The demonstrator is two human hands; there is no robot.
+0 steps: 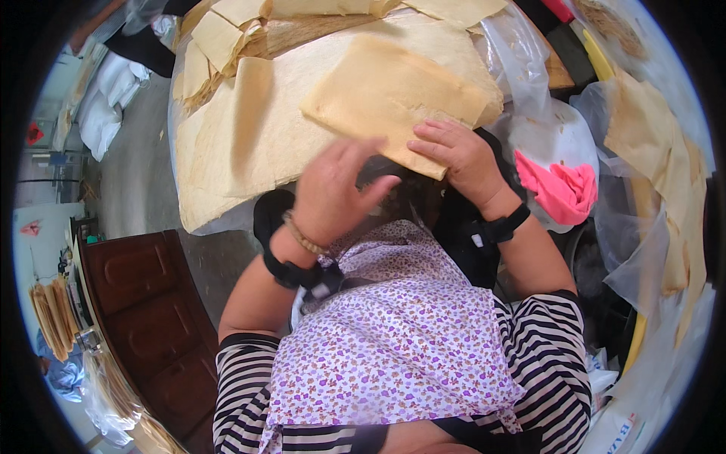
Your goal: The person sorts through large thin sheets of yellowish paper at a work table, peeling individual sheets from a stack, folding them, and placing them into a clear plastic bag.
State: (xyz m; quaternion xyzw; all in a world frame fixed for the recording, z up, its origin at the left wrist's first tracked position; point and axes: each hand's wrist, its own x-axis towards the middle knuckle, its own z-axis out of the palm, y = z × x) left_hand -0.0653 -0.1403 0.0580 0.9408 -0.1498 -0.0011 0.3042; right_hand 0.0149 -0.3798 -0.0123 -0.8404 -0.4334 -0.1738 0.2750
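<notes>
A folded pale yellow sheet (pixel 397 91), perhaps tofu skin, lies at a slant on a stack of larger cream-coloured sheets (pixel 306 136). My right hand (pixel 459 159) rests with spread fingers on the folded sheet's near right edge, pressing on it rather than gripping. Close to its near left edge is my left hand (pixel 340 190), slightly blurred, with thumb and fingers apart and nothing between them. Whether its fingertips touch the sheet I cannot tell. One large sheet on the left has a raised fold (pixel 249 113).
Folded yellow pieces (pixel 218 42) lie along the stack's far left side. Clear plastic (pixel 519 62) hangs at the right, near a pink cloth (pixel 561 190) on a white surface. More sheets (pixel 646 125) lie far right. Dark wooden panels (pixel 147 318) stand at lower left.
</notes>
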